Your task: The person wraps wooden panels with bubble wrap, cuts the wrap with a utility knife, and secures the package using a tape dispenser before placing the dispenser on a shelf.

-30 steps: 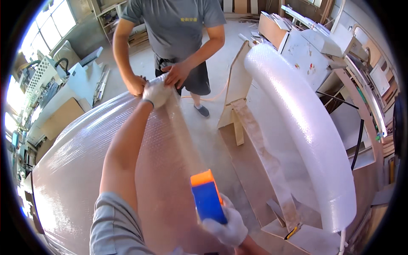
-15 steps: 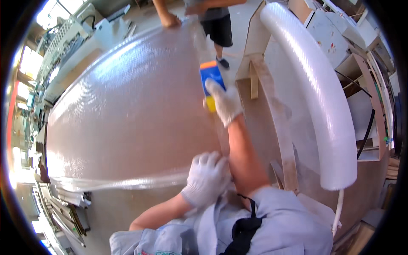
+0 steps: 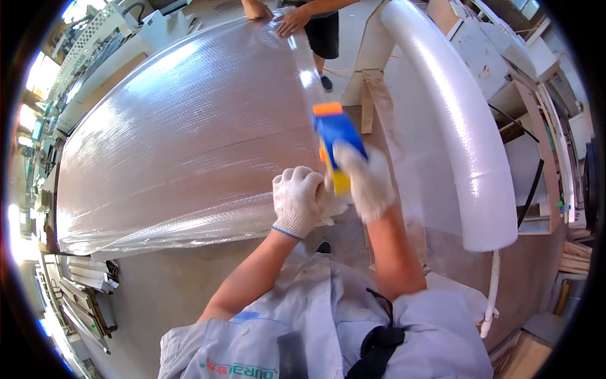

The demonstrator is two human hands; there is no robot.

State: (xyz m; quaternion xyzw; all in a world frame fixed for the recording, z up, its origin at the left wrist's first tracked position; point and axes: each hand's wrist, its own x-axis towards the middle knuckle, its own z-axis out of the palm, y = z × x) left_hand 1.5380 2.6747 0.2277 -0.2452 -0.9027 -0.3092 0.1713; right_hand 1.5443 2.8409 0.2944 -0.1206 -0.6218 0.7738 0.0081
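Observation:
A large flat panel covered in clear bubble wrap (image 3: 189, 145) lies before me, mostly to the left. My gloved left hand (image 3: 297, 197) is closed at its near right corner, fingers curled over the gathered bubble wrap. In my gloved right hand (image 3: 369, 180) is a blue tape dispenser (image 3: 341, 136) with an orange end and a yellow lower part, held just off the panel's right edge. Motion blurs it slightly. Glossy clear film, looking like tape, runs along the far part of that edge.
At the far end, another person's hands (image 3: 291, 22) rest on the wrapped panel. A long roll of bubble wrap (image 3: 451, 126) lies to the right on a white pole (image 3: 491, 294). Brown board strips (image 3: 377, 95) lie between panel and roll. A wooden box frame (image 3: 540, 158) stands farther right.
My right hand has drawn the tape dispenser nearer and to the right. The left hand has moved forward along the near corner. The other person's hand now lies on the far edge.

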